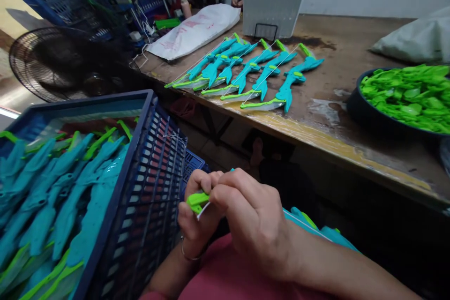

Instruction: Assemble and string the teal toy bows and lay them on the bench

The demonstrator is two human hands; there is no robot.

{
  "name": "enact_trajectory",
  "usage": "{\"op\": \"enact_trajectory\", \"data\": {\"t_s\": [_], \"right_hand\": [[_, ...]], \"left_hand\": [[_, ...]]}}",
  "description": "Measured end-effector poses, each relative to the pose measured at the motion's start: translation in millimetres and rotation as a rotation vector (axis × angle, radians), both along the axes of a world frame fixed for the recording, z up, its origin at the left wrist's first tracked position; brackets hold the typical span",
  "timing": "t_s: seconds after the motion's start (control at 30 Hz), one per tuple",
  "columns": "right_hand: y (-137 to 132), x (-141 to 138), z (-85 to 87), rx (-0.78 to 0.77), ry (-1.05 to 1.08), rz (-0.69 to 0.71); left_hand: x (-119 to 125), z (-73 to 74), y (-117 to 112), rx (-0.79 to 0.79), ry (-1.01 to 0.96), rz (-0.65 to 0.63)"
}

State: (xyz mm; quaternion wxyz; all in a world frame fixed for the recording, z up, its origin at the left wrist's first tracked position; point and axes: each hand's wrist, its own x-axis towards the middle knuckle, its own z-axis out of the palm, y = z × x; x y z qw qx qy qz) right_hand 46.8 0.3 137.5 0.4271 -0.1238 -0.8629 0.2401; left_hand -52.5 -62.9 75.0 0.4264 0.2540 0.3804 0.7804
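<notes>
Clasping a green bow tip (197, 201) with white string (203, 211) in front of the torso, the left grip (197, 222) and right grip (251, 215) meet in the head view; turquoise toy bows (251, 67) lie on the desk (326, 89), more in the blue crate (127, 168)

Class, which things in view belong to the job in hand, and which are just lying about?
Job in hand:
green-tipped piece, left hand and right hand on it
teal pieces with green tips on table and in blue crate
green parts in dark tub, probably

Apparently lying about:
fan
white sack
pale sack
</notes>
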Motion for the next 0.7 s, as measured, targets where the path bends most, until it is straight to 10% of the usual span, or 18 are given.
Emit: {"op": "enact_trajectory", "data": {"t_s": [0.7], "right_hand": [[3, 5, -17.6, 0.0, -0.035, -0.015]], "left_hand": [[1, -7.6, 4, 0.152, -0.087, -0.073]]}}
